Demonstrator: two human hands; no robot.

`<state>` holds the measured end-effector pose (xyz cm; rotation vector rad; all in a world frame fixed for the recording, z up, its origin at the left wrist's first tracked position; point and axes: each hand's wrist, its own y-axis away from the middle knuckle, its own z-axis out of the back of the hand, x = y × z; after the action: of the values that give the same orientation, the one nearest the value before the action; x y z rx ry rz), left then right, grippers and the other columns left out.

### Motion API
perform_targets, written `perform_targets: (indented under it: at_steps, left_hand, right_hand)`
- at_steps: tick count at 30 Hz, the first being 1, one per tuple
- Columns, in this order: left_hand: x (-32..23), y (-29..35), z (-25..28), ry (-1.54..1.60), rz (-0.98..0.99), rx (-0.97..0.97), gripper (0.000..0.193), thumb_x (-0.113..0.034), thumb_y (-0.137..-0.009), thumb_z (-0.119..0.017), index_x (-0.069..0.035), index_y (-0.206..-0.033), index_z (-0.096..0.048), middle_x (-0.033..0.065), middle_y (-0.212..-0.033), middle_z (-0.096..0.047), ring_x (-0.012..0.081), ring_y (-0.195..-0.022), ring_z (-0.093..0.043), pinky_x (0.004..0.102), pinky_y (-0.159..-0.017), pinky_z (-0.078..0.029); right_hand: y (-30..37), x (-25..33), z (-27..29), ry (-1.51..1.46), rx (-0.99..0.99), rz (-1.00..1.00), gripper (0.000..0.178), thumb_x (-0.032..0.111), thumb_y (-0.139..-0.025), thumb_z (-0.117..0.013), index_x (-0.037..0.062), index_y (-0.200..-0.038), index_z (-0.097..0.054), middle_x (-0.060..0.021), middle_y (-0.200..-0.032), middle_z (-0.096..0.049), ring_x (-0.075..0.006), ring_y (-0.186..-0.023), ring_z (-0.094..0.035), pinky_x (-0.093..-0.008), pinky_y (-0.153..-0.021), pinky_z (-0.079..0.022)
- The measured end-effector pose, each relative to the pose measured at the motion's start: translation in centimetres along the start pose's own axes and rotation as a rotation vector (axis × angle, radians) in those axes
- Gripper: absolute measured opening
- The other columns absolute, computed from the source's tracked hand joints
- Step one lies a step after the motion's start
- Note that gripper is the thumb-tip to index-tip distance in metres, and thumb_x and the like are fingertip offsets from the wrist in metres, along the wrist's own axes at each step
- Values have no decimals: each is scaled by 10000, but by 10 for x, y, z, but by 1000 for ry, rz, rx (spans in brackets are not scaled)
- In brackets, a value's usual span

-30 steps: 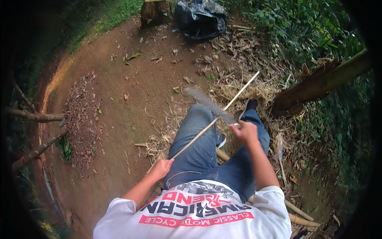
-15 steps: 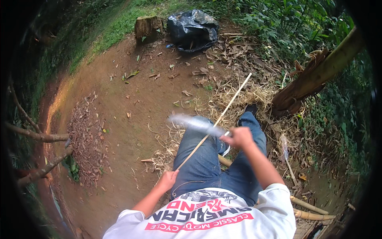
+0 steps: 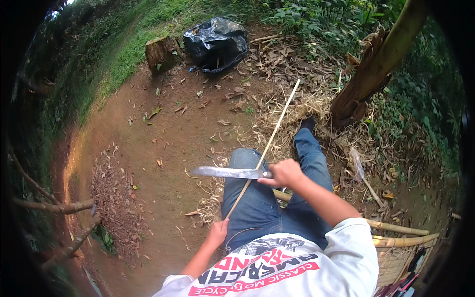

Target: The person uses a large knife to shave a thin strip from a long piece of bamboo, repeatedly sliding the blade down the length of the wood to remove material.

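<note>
A long thin pale strip, which looks like split bamboo [image 3: 280,120], slants across my left thigh and points forward. My left hand [image 3: 216,233] is closed round its near end, beside my hip. My right hand [image 3: 285,174] grips the handle of a machete [image 3: 222,172]. The broad grey blade points left and lies across the strip, above my left knee. Whether the edge bites into the strip cannot be seen.
Pale curled shavings [image 3: 309,106] cover the ground around my feet. A leaning trunk [image 3: 376,67] stands at the right. A black plastic bag [image 3: 217,45] and a tree stump [image 3: 162,53] are at the far side. Bamboo poles [image 3: 401,241] lie at my right, branches [image 3: 54,206] at the left.
My right hand and the machete have moved slightly down and left, nearer to me; the blade was blurred and is now sharp. The left hand still holds the strip. The whole view has shifted.
</note>
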<state>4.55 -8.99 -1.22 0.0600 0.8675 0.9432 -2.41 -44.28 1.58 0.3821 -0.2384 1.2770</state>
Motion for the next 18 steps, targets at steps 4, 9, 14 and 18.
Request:
perform_targets:
  at_steps: [4, 9, 14, 18]
  left_hand:
    - [-2, -6, 0, -23, -5, 10, 501, -341, -986, -488, 60, -700, -575, 296, -645, -522, 476, -613, -533, 487, -545, -404]
    - [-4, -17, 5, -42, 20, 45, 492, -349, -977, -495, 56, -716, -594, 299, -674, -546, 468, -642, -569, 490, -554, -414]
    - [4, -12, -1, -30, 61, 18, 470, -316, -974, -512, 46, -686, -591, 282, -616, -520, 442, -591, -583, 458, -514, -414]
    - [11, -10, -2, -33, 7, -19, 449, -288, -971, -525, 40, -669, -578, 267, -578, -493, 422, -551, -576, 442, -491, -407]
  right_hand:
    - [-20, -96, 16, 92, -135, -234, 727, 759, -813, -458, 83, -705, -703, -143, -665, -661, -314, -649, -673, -419, -606, -536]
    - [-24, -158, 50, 77, -201, -487, 726, 749, -827, -450, 81, -787, -729, -141, -697, -673, -306, -687, -682, -427, -633, -542]
    - [-33, -95, 27, -210, -336, -305, 692, 711, -844, -479, 65, -756, -712, -154, -609, -639, -323, -592, -663, -434, -584, -534]
    - [-33, -46, 1, -115, -88, 13, 728, 740, -824, -468, 59, -667, -670, -162, -547, -604, -335, -523, -634, -436, -534, -521]
